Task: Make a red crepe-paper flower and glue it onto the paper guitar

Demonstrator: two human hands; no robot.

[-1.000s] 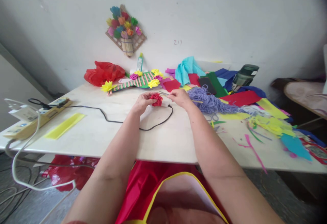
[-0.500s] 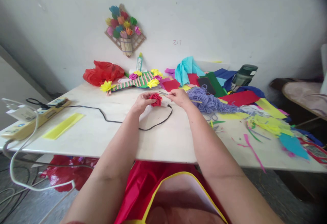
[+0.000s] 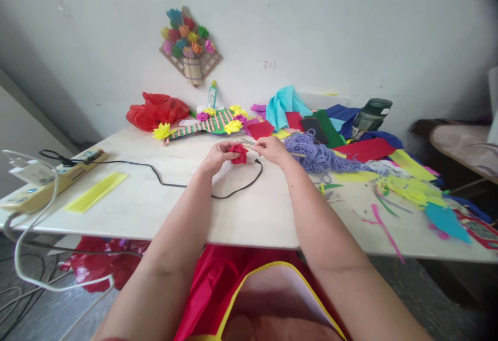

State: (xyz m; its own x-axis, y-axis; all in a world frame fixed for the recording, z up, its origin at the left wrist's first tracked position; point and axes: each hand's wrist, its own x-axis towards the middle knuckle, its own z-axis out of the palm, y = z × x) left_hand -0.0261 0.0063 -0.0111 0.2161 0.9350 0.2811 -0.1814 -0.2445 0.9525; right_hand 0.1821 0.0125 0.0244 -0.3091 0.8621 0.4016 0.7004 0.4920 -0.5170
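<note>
**Red flower (image 3: 238,154) is held by the left hand (image 3: 215,158) near the middle of the table**

The white table (image 3: 249,216) is spread across the view, and both forearms are stretched over it from the near edge. On its right side a heap of purple yarn (image 3: 319,153) is piled among coloured sheets. Toward the wall a green striped piece (image 3: 220,122) is laid slantwise, dotted with yellow and purple flowers. At the left edge a power strip (image 3: 78,171) is set, and a yellow strip (image 3: 97,192) is placed just beside it.

Between these, the two hands are brought near each other. The left hand is closed narrowly, with the red flower pinched at its left side by thumb and fingers. The right hand (image 3: 272,149) is also drawn narrow, and a thin piece (image 3: 247,141) is gripped at its fingertips; what it is cannot be made out.

A white object (image 3: 251,158), to which a black cord (image 3: 229,196) is joined, is partly hidden by the flower. The flower is seen as a rounded bunch, its petals turned toward the near side and the right hand; no clear long axis is shown. The thin piece is aimed leftward, its long axis laid roughly crosswise, just above the flower's right edge in the view.
</note>
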